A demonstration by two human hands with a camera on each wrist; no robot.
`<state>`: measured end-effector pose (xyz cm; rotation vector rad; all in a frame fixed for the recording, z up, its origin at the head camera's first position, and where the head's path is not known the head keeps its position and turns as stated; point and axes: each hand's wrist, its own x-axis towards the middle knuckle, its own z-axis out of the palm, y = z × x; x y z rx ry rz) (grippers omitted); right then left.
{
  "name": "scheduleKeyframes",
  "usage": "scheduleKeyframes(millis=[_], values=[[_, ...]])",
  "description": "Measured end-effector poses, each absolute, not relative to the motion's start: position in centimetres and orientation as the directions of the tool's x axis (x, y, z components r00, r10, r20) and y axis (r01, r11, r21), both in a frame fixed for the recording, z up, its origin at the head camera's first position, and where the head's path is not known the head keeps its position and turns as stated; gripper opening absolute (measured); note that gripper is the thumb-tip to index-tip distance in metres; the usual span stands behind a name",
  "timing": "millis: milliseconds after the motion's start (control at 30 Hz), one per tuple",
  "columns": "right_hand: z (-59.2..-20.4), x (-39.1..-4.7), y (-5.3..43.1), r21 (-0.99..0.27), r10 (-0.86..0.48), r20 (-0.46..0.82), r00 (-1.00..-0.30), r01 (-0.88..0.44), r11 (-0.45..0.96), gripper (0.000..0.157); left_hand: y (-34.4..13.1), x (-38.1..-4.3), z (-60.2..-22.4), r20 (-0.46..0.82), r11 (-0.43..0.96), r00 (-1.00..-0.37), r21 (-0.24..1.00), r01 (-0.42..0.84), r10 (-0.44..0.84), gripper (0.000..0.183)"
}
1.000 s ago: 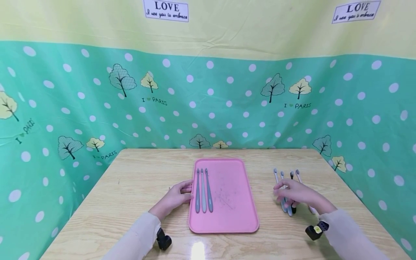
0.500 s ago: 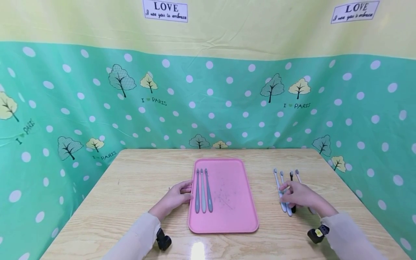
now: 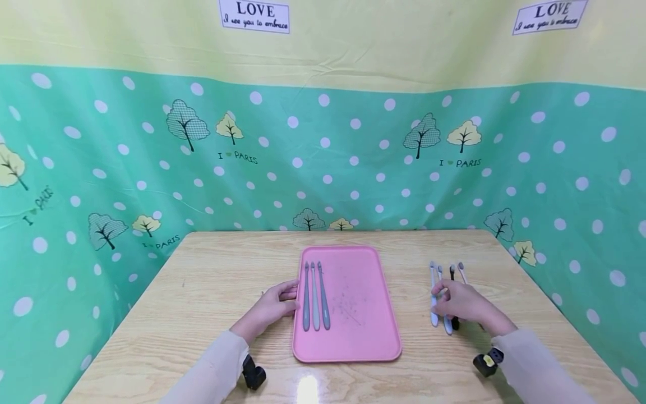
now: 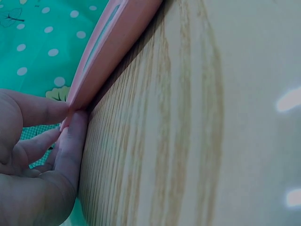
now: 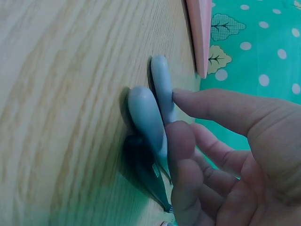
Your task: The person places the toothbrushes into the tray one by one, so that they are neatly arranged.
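Observation:
My left hand [image 3: 275, 303] pinches the left rim of a pink tray [image 3: 363, 336], thumb and fingers meeting at its edge in the left wrist view. On the tray's left side, three grey-blue toothbrushes [image 3: 315, 303] lie side by side, heads toward the back. To the right of the tray, my right hand [image 3: 461, 303] pinches a pale blue toothbrush [image 5: 162, 80] by its handle between thumb and index finger. Close beside it are a second pale blue toothbrush [image 5: 145, 110] and a black toothbrush [image 5: 146, 165]. A pink toothbrush [image 3: 462, 272] is partly hidden behind the right hand.
Everything stands on a light wooden table [image 3: 227, 258]. A green curtain [image 3: 348, 168] with dots and trees hangs behind the table and along its sides. A black wrist camera [image 3: 254, 375] sits at the left sleeve, another camera [image 3: 485, 363] at the right.
My right hand has come down onto the leftmost toothbrush of the right group and pinched it. That toothbrush has turned straighter, its head shifting right. The left hand and tray stay put.

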<state>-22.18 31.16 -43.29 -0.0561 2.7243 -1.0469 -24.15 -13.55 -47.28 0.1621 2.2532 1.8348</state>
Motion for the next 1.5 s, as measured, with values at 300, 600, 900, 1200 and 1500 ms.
scheduleKeyframes(millis=[300,600,900,1200,1500], values=[[-43.5,-22.2,30.6,-0.628,-0.068,-0.213,-0.975,0.084,0.774,0.036,-13.5,-24.1,-47.3,-0.097,0.196,-0.967,0.979,-0.051,0.236,0.062],[-43.4,-22.2,30.0,-0.639,-0.077,-0.227,-0.971,0.089,0.764,0.036,-13.6,-24.1,-47.2,-0.107,0.196,-0.964,0.979,-0.059,0.242,0.063],[-43.8,-22.4,29.4,-0.641,-0.047,-0.232,-0.972,0.116,0.758,0.039,-13.5,-24.1,-47.2,-0.109,0.193,-0.966,0.979,-0.064,0.234,0.062],[-44.0,-22.5,28.8,-0.672,-0.066,-0.241,-0.968,0.118,0.731,0.035,-13.7,-24.0,-47.2,-0.112,0.192,-0.965,0.979,-0.066,0.236,0.063],[-44.0,-22.6,29.1,-0.701,-0.105,-0.270,-0.957,0.120,0.703,0.033,-13.7,-23.9,-47.1,-0.110,0.198,-0.964,0.978,-0.062,0.241,0.063]])
